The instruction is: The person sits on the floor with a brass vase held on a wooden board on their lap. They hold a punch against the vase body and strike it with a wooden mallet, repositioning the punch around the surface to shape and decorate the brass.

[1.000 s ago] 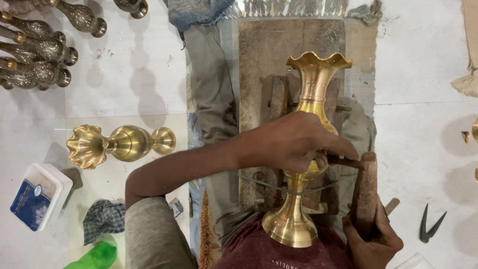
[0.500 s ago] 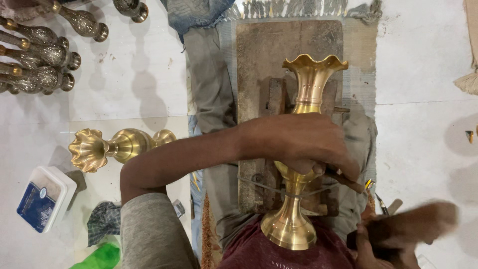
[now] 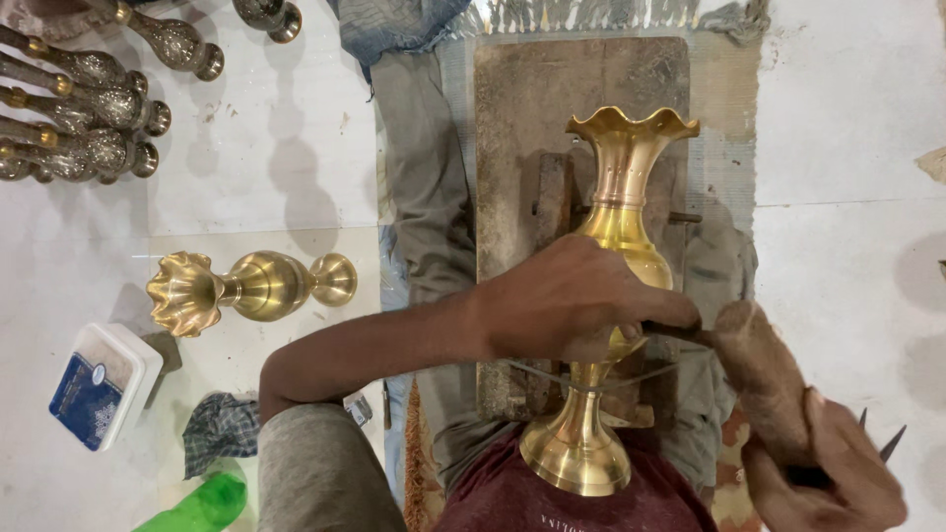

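One brass vase (image 3: 619, 222), fluted at the lip and polished smooth, lies along a worn wooden block (image 3: 512, 118) on the floor, its round foot toward my lap. My left hand (image 3: 567, 305) clamps its belly and pins a thin dark tool there; my right hand (image 3: 823, 473) grips a rough wooden mallet (image 3: 759, 369). A glancing blow could dent the soft metal or catch my fingers. Beside me lie a second brass vase (image 3: 246, 288) and darker engraved ones (image 3: 94, 113).
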